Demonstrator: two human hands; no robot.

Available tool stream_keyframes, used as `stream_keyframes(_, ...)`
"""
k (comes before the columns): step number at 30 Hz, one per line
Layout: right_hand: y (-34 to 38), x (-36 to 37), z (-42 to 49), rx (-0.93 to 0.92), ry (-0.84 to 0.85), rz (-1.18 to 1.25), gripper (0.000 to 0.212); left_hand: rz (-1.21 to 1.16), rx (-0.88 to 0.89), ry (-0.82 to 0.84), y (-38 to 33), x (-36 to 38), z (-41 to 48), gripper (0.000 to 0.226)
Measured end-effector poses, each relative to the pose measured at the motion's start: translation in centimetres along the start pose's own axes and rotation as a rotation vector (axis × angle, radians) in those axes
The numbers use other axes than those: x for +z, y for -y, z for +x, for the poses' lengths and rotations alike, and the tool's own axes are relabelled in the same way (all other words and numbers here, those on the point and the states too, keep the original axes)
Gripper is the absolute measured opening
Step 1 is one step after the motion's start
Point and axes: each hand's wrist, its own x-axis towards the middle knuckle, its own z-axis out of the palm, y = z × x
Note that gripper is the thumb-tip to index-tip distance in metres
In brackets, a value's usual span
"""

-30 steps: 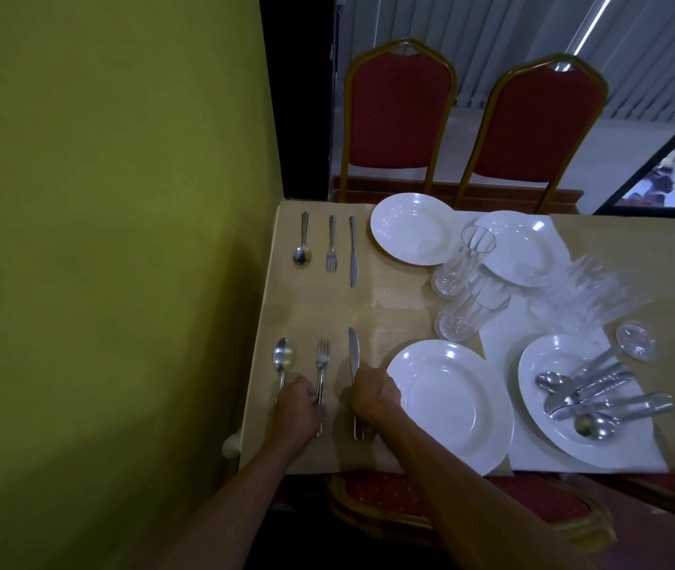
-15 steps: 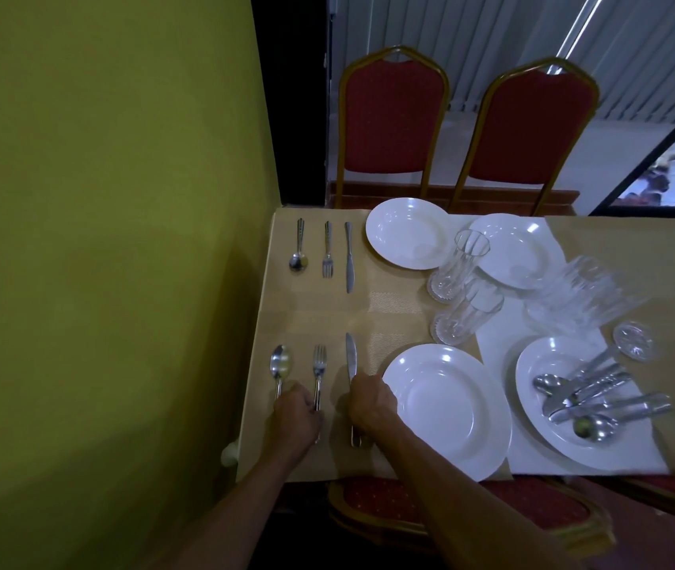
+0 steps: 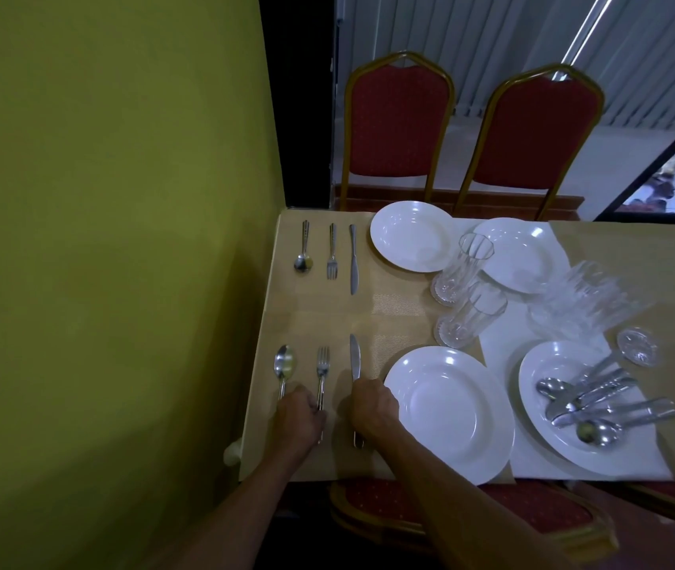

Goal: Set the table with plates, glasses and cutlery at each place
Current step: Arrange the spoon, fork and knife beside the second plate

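At the near left place a spoon, a fork and a knife lie side by side left of a white plate. My left hand lies curled over the handles of the spoon and fork. My right hand is curled over the knife's handle, whose end sticks out below it. The far left place has a spoon, a fork, a knife and a plate. Two tall glasses stand between the plates.
A plate at the near right carries several loose pieces of cutlery. Another plate and a cluster of glasses sit beyond it, and one small glass stands apart. A green wall borders the table's left edge. Two red chairs stand at the far side.
Both hands stay on the near cutlery handles with hardly any shift. The view has tilted slightly.
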Motion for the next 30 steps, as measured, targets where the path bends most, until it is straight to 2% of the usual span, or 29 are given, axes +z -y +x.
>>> stream_keyframes(30,0.21,-0.18,0.21,-0.047,0.002,-0.078,0.03,0.02,-0.036,-0.037,-0.16,0.23,-0.06,0.025)
